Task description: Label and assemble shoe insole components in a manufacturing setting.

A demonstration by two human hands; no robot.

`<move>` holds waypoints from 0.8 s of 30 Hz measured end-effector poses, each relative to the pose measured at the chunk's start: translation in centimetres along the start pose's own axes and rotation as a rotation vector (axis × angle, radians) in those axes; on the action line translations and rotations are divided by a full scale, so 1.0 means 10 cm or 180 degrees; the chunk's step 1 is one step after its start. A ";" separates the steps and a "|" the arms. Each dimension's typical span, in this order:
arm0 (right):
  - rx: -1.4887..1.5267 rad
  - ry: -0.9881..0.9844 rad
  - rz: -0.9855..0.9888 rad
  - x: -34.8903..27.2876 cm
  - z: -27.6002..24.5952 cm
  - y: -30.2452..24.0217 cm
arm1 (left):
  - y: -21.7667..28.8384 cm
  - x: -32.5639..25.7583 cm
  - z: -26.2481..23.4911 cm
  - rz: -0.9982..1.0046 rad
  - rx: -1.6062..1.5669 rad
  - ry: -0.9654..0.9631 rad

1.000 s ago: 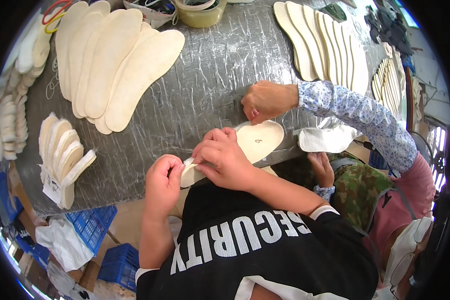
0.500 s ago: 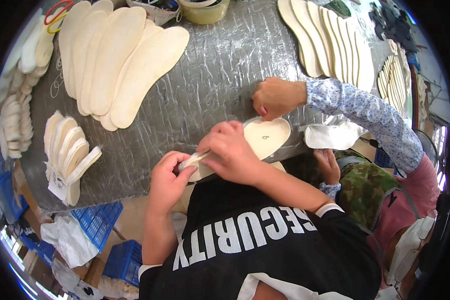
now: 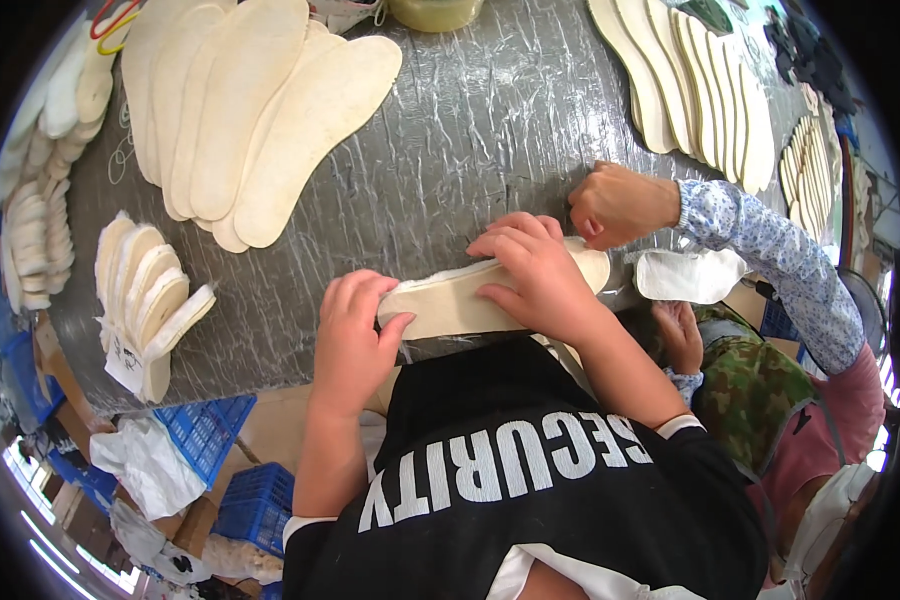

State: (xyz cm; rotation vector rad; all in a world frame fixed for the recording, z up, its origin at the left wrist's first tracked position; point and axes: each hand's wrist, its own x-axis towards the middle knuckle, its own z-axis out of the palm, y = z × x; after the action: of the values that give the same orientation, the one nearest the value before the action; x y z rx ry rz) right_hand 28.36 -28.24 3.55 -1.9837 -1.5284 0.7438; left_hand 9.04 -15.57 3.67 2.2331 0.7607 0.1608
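Observation:
A cream insole [image 3: 450,300] lies at the near edge of the grey wrapped table [image 3: 470,150]. My left hand [image 3: 355,335] grips its left end, thumb on the face and fingers curled over the top. My right hand [image 3: 530,270] covers its right half, with the fingers bent over the upper edge. Only the toe end [image 3: 595,265] shows past my right hand. A co-worker's fist [image 3: 620,205], on a flowered sleeve, rests on the table just beyond that toe end.
A fan of large cream insoles [image 3: 250,120] lies at the back left, and another row [image 3: 700,90] at the back right. Small heel pieces [image 3: 150,295] are stacked at the left. A white cloth piece [image 3: 690,275] sits right of my hands. Blue crates [image 3: 230,470] stand below the table.
The insole has come nearer the table's edge and more of it is under my right hand. My left hand has closed on its left end. The co-worker's fist stays by the toe.

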 end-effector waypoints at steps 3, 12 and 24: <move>0.0206 0.0378 0.0039 -0.11 0.00 0.04 | 0.07 0.11 0.01 0.0372 0.0006 -0.0189; 0.1313 0.2172 0.0838 -0.74 0.21 0.20 | 0.24 0.39 0.20 0.0776 0.0045 -0.0686; 0.4891 0.0084 0.3089 -1.07 0.63 -0.10 | 0.21 0.34 0.36 -0.0889 -0.1038 -0.1608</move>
State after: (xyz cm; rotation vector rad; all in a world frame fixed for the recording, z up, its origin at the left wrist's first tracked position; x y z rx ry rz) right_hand 21.03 -37.94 0.97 -1.2292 0.3510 1.5382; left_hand 14.01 -17.03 2.24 1.7308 0.6947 -0.3774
